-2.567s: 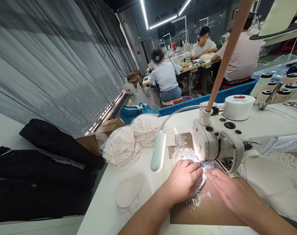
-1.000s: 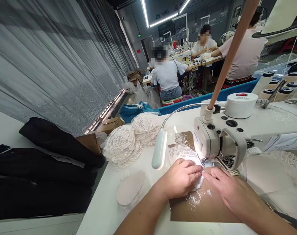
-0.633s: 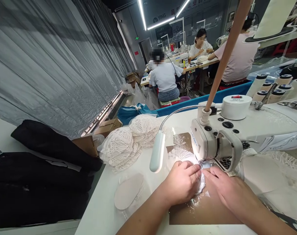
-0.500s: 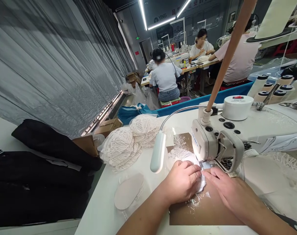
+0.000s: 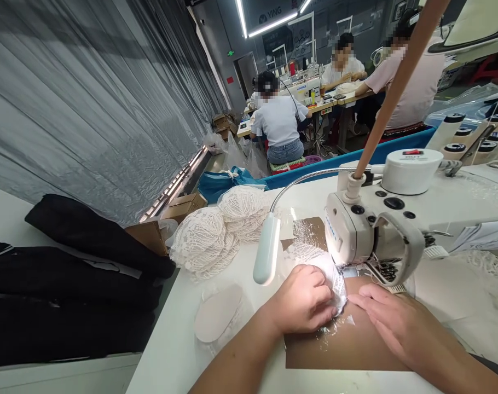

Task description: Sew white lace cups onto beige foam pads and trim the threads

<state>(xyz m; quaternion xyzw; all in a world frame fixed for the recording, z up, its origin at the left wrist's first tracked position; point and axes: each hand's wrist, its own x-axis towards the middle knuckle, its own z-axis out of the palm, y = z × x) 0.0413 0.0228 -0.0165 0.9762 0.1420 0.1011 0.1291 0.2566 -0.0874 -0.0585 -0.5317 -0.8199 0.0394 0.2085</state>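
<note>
A white lace cup piece (image 5: 311,253) lies under the head of the sewing machine (image 5: 347,235), lit by the machine's light. My left hand (image 5: 305,298) is curled over the piece's near side, fingers bent and closed on its edge. Its fingertips are partly hidden. To the right, my right hand (image 5: 391,314) rests low over the brown work plate (image 5: 314,353), fingers stretched out. Its index fingertip comes close to the fabric's edge; whether it touches I cannot tell. The needle area is partly hidden by the machine head.
Stacked lace cups (image 5: 202,241) sit at the left back of the white table, with a beige oval pad (image 5: 218,314) nearer. A lamp (image 5: 266,249) hangs left of the machine. Thread cones (image 5: 448,131) stand at right. Black cloth (image 5: 68,290) lies far left. Several co-workers sit beyond.
My left hand's fingers have drawn back from the needle area and curled more. My right hand has moved slightly away from the machine foot, showing more fabric edge. The view has shifted slightly.
</note>
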